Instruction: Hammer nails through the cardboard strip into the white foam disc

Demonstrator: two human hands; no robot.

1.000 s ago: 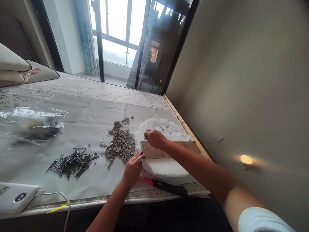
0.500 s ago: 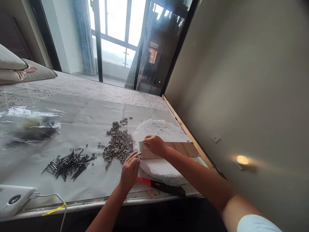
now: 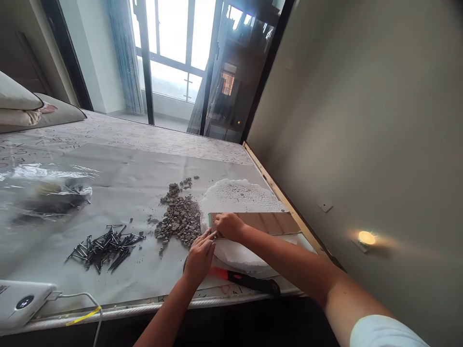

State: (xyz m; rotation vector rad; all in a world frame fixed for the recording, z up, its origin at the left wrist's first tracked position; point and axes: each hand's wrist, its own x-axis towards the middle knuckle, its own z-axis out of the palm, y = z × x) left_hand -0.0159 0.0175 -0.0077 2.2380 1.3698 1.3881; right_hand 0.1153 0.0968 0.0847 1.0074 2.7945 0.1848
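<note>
brown board (image 3: 271,223) has foam (image 3: 240,193) beyond two edges, left hand (image 3: 200,253) loosely spread at its corner, right hand (image 3: 230,226) curled, grip unclear.

2 arms (image 3: 289,260) reach forward, left hand (image 3: 200,253) with fingers (image 3: 202,237) extended, right hand (image 3: 230,226) curled.

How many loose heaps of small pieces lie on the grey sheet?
2: a heap of dark metal nails, left of the bare left hand, and a heap of grey stone rubble, just beyond that hand, which may hide part of it.
</note>
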